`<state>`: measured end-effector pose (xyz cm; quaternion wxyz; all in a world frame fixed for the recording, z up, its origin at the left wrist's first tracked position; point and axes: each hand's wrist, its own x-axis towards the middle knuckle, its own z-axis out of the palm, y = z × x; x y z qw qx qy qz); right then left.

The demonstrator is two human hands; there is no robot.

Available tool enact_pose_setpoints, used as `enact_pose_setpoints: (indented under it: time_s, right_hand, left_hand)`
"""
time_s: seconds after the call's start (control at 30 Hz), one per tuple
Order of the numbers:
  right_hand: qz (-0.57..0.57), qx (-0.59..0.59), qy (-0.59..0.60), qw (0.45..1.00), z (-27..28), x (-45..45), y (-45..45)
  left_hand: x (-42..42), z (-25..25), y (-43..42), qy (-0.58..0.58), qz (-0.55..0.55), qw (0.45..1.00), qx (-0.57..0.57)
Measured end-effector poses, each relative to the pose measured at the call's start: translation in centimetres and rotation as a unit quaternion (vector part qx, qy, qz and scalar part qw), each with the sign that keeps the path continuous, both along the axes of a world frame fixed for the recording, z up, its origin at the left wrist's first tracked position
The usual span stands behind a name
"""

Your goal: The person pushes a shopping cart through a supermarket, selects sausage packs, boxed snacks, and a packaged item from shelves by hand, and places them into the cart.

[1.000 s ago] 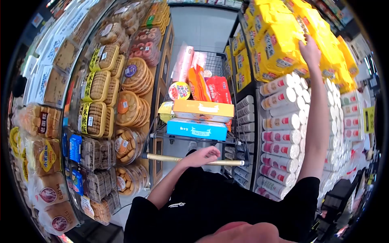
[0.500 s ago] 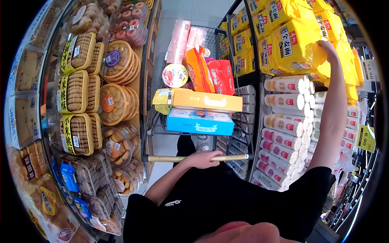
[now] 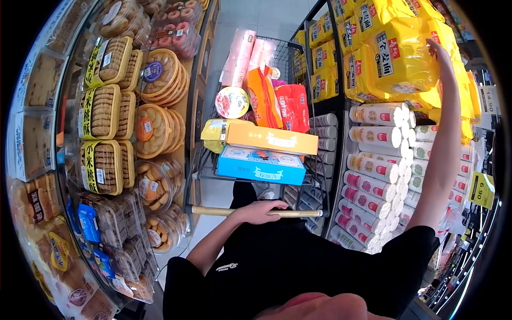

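Note:
My left hand is closed over the handle bar of the shopping cart, fingers curled across its top. Out to the right, my right hand grips the right edge of a yellow pack of noodles, which lies tilted on the stack; some of its fingers are hidden. In the cart basket are an orange box, a blue box, an instant noodle cup, a red packet, an orange packet and long pink packages.
White rolls of dried noodles are stacked below the yellow packs. Left of the cart, a shelf holds cookie trays and round cookie tubs. Price tags hang at the far right. The tiled floor shows ahead.
The yellow noodle pack has shifted slightly right and tilted with my right hand. My left hand stays on the handle, and the cart's view has shifted slightly.

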<state>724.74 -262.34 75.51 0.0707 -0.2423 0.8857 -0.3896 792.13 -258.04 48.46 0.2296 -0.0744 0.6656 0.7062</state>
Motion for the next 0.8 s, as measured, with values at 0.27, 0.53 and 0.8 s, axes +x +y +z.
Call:
enact_pose_setpoints:
  time_s: [0.27, 0.53, 0.8]
  right_hand:
    - [0.071, 0.007, -0.058, 0.996, 4.5, 0.4, -2.7]
    - [0.257, 0.111, 0.061, 0.958, -2.0, 19.9, -9.8]
    - [0.183, 0.056, -0.027, 0.981, -7.0, 25.2, -16.5]
  left_hand:
    - [-1.6, 3.6, -3.7, 0.085, -0.019, 0.988, 0.126]
    - [-5.4, 5.2, -8.6, 0.27, 0.3, 0.88, -0.25]
    - [-6.1, 0.7, -9.6, 0.14, 0.303, 0.824, -0.459]
